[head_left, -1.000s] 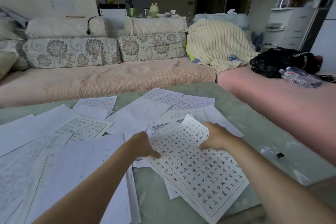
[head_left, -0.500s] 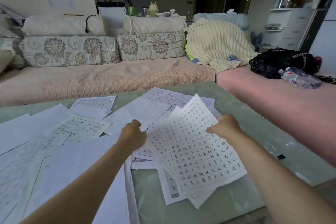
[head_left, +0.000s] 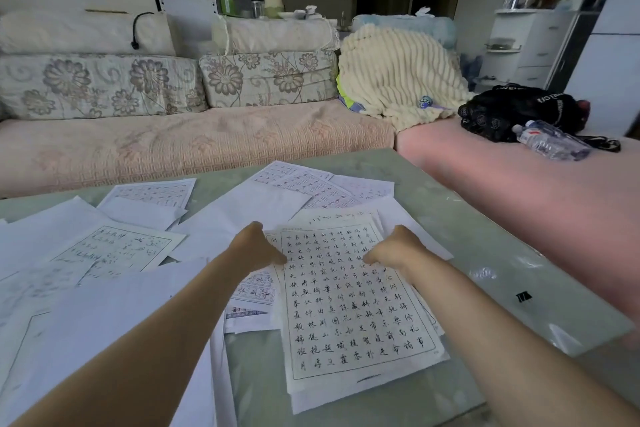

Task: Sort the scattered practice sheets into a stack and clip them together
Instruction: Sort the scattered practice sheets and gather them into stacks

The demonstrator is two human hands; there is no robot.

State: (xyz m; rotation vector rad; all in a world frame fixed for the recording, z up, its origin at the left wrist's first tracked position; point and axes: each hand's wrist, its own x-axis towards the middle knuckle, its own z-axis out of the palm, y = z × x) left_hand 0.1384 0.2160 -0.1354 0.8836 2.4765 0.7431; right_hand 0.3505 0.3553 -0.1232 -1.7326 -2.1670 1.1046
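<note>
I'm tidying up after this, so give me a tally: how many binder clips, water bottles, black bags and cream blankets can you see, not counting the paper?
Binder clip: 1
Water bottle: 1
Black bag: 1
Cream blanket: 1
Total: 4

Dim, cool daylight fills the room, soft and flat, barely a shadow anywhere. Pale glare streaks the glossy desk [head_left: 485,274] on the right. Characters on the top sheet [head_left: 346,305] read sharp. The far shelves [head_left: 526,45] go soft, and the wide lens bows the edges.
</note>
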